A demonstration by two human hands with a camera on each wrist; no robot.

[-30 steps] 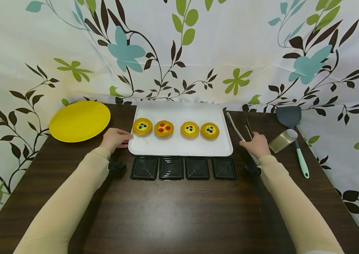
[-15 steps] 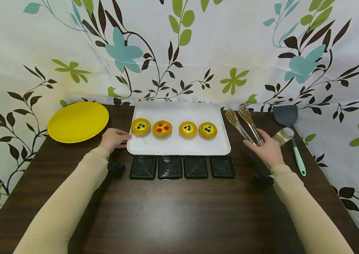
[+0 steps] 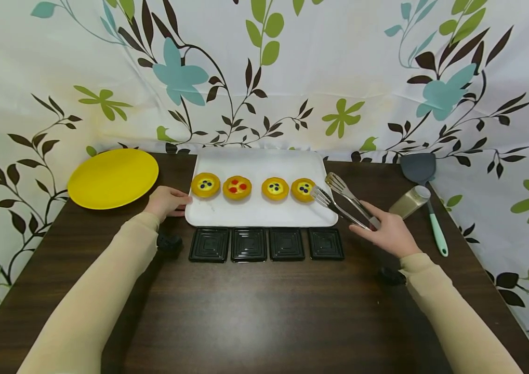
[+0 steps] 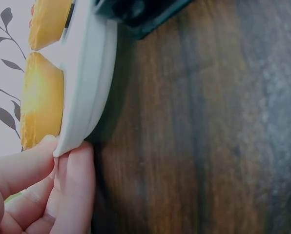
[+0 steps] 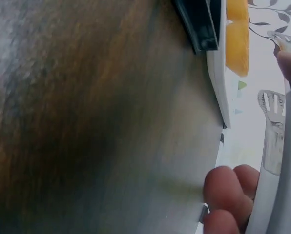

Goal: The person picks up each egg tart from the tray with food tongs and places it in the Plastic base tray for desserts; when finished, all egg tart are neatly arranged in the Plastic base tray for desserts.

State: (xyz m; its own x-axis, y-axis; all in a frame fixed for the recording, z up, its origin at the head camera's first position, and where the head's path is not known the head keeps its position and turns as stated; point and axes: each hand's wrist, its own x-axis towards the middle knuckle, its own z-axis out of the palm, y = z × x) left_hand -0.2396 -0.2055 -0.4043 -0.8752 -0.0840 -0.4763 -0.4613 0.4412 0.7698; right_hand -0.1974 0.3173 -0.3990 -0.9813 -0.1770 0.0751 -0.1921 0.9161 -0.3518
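Note:
My left hand point(image 3: 165, 202) pinches the left rim of a white tray point(image 3: 264, 213), thumb above and fingers below, as the left wrist view shows. On the tray sit three tarts with blue berries, among them the left-end tart point(image 3: 206, 185) and the right-end tart point(image 3: 303, 190), plus a tart with red pieces point(image 3: 237, 187). My right hand point(image 3: 389, 232) holds metal tongs point(image 3: 351, 201), thumb on one arm and fingers on the other. The tongs' arms are spread, slotted tips pointing left over the tray's right side, one close to the right-end tart. Whether it touches cannot be told.
Several black square dishes, such as the leftmost one point(image 3: 209, 244), line the tray's front edge. A yellow plate point(image 3: 113, 179) lies at the back left. A shaker jar point(image 3: 409, 202) and a spatula point(image 3: 438, 228) lie right of my right hand. A patterned cloth point(image 3: 264, 62) hangs behind.
My right hand has lifted the tongs off the table and swung their spread tips left, to the right-end tart. My left hand has stayed at the tray's rim.

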